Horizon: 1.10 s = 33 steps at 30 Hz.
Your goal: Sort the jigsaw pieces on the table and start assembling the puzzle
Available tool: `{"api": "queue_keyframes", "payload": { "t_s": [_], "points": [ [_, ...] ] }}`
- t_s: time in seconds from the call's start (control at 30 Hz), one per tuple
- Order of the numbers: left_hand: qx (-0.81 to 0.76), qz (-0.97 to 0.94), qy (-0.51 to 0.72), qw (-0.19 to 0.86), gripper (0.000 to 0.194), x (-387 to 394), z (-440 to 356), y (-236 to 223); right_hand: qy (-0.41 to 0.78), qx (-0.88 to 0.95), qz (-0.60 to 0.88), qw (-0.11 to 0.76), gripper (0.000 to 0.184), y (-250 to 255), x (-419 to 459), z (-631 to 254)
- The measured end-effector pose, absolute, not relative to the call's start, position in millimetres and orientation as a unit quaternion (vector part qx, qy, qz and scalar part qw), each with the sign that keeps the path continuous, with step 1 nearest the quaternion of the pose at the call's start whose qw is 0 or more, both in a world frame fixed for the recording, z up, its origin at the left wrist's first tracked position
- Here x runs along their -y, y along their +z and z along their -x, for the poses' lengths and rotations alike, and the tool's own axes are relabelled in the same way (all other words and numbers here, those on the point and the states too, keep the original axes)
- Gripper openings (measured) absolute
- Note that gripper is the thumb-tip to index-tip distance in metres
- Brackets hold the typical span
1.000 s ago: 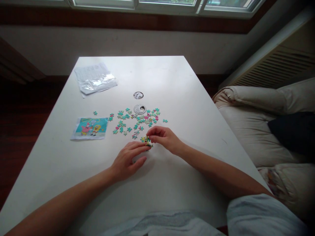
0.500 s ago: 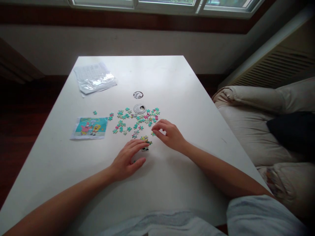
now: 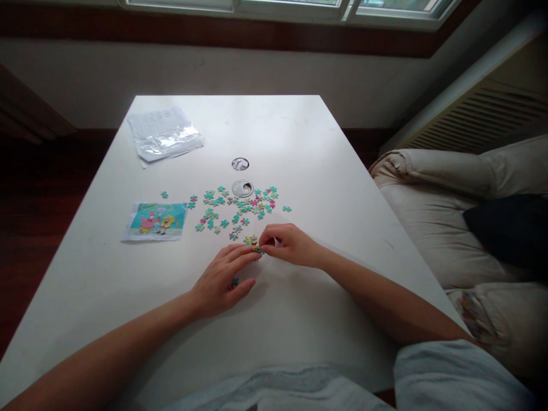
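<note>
My left hand [image 3: 225, 278] lies with its fingers stretched out over a small group of joined jigsaw pieces [image 3: 252, 240], yellow with a cartoon face, and covers much of it. The fingertips of my right hand [image 3: 289, 245] are pinched at the right edge of that group, on a small green-and-yellow puzzle piece [image 3: 259, 250] partly hidden by the fingers. Beneath my left thumb and index finger shows a dark green piece [image 3: 234, 282]. Beyond both hands, many loose puzzle pieces [image 3: 235, 218] in green, pink and yellow are spread out.
Left of the pieces lies a cartoon reference picture [image 3: 157, 221]. Papers in a clear plastic sleeve [image 3: 165, 136] rest at the table's far left. Two round cable holes [image 3: 242, 188] sit mid-table. A sofa [image 3: 411, 228] stands beyond the right edge of the white table [image 3: 321, 342].
My right hand has moved left and nearer to me, its fingertips now at the joined pieces. A green piece on the right has come into sight. My left hand has barely shifted.
</note>
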State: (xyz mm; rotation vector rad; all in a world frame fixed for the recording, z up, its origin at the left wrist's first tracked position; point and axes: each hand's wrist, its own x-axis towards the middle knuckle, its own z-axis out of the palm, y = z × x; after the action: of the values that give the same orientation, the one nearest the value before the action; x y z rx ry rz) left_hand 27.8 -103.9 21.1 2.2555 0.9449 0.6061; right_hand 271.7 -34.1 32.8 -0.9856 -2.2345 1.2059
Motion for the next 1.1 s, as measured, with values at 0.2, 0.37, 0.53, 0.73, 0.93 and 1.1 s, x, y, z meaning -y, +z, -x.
{"api": "queue_keyframes", "payload": {
  "t_s": [0.2, 0.37, 0.53, 0.73, 0.93, 1.1],
  "points": [
    [-0.389, -0.872, 0.213, 0.207, 0.026, 104, -28, 20, 0.419, 0.785, 0.421, 0.177, 0.006, 25, 30, -275],
    [-0.355, -0.903, 0.178, 0.162, 0.032, 103, -29, 14, 0.327, 0.819, 0.429, 0.195, 0.008, 22, 29, -272],
    [-0.343, -0.915, 0.145, 0.156, 0.035, 103, -29, 12, 0.269, 0.838, 0.431, 0.197, 0.007, 18, 30, -268],
    [-0.337, -0.916, 0.148, 0.161, 0.034, 101, -27, 11, 0.251, 0.864, 0.393, 0.19, 0.004, 18, 29, -271],
    [-0.337, -0.911, 0.162, 0.172, 0.03, 99, -27, 12, 0.229, 0.893, 0.347, 0.172, 0.017, 20, 32, -276],
    [-0.329, -0.911, 0.171, 0.182, 0.029, 99, -28, 14, 0.213, 0.895, 0.351, 0.174, 0.018, 17, 32, -275]
  ]
}}
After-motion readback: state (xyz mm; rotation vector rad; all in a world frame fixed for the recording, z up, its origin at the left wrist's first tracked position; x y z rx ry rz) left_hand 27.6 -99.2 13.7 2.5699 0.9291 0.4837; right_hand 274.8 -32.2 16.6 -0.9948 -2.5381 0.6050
